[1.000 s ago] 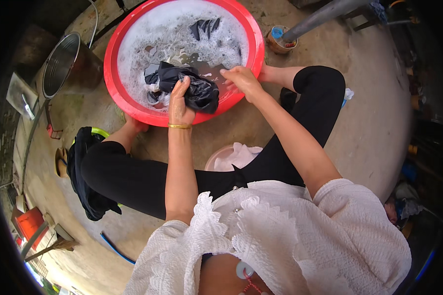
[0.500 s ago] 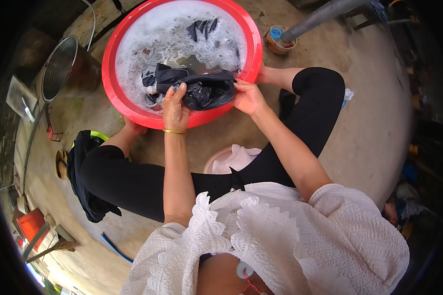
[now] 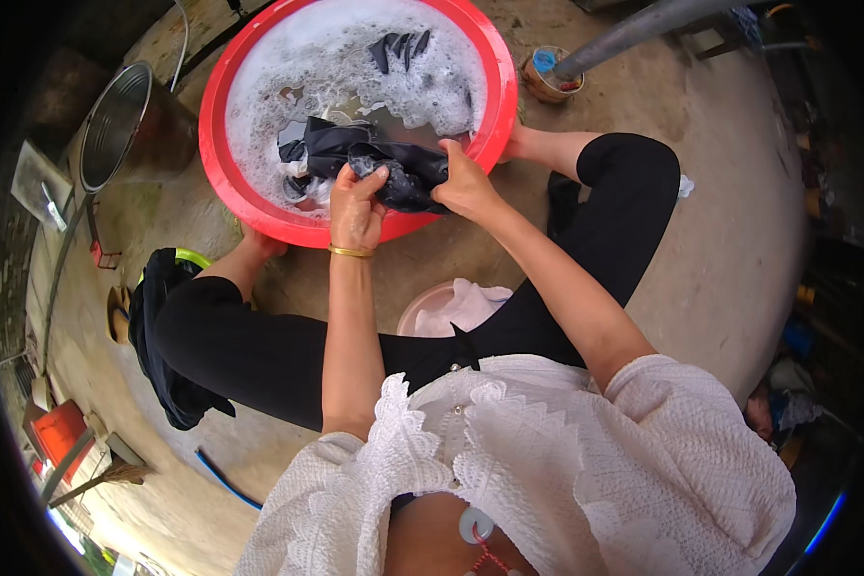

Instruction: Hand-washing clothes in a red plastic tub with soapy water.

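A wet black garment [image 3: 408, 173], with soap suds on it, is stretched between my two hands over the near rim of a large red tub [image 3: 216, 163]. My left hand [image 3: 358, 206] closes on its left part, thumb on top. The right end is gripped by my right hand [image 3: 468, 182], fingers partly hidden behind the cloth. White foam [image 3: 278, 77] and greyish water fill the tub. Another dark piece of cloth [image 3: 400, 48] pokes through the suds toward the far side. Beside my left hand, some white cloth [image 3: 298, 173] shows in the water.
Left of the tub stands a metal bucket [image 3: 115, 130]. A pink basin [image 3: 432, 302] with pale cloth lies between my legs. Dark clothing [image 3: 168, 355] hangs over a green-rimmed container by my left knee. A small pot [image 3: 547, 82] and a grey pole [image 3: 634, 34] are at the upper right.
My hands have come closer together on the black garment. The right hand has shifted slightly left and turned; the left has moved a little right, bunching the cloth.
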Demonstrator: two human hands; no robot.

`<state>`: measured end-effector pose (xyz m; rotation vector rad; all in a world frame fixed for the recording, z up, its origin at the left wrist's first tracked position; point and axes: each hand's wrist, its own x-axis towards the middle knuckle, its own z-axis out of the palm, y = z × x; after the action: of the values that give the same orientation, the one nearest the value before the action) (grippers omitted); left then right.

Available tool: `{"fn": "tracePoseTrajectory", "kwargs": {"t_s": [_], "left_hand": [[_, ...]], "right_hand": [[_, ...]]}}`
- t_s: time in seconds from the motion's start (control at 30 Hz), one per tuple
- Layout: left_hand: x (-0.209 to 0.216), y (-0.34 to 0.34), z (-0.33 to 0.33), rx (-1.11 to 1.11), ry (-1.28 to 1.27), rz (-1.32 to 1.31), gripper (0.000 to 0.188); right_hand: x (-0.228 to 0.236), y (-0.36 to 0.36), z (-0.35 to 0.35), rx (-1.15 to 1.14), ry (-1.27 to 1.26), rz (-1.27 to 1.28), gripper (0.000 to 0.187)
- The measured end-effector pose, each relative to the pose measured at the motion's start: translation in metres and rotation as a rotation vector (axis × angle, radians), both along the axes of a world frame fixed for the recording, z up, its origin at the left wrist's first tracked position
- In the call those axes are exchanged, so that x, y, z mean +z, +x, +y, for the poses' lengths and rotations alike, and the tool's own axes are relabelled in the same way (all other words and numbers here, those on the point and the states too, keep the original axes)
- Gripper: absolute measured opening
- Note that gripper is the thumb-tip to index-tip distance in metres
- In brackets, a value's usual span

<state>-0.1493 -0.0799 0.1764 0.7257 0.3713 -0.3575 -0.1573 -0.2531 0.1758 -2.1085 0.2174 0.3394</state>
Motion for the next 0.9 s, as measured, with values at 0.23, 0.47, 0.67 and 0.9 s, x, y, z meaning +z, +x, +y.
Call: {"fn": "tracePoseTrajectory", "kwargs": {"t_s": [0.23, 0.47, 0.67, 0.9], "left_hand": [[-0.014, 0.001, 0.006, 0.066, 0.271, -0.171, 0.020], [0.002, 0.006, 0.022, 0.267, 1.393, -0.531, 0.013], [0.010, 0.007, 0.024, -0.066, 0.670, -0.252, 0.020], [-0.008, 0.009, 0.032, -0.025, 0.235, 0.123, 0.022]], "right_hand": [[0.009, 0.002, -0.027, 0.019, -0.477, -0.392, 0.039], [0.030, 0.015, -0.050, -0.107, -0.335, -0.628, 0.021], [0.025, 0.048, -0.046, -0.230, 0.684, -0.323, 0.032], [0.011, 0.047, -0.049, 0.041, 0.747, 0.167, 0.034]]}}
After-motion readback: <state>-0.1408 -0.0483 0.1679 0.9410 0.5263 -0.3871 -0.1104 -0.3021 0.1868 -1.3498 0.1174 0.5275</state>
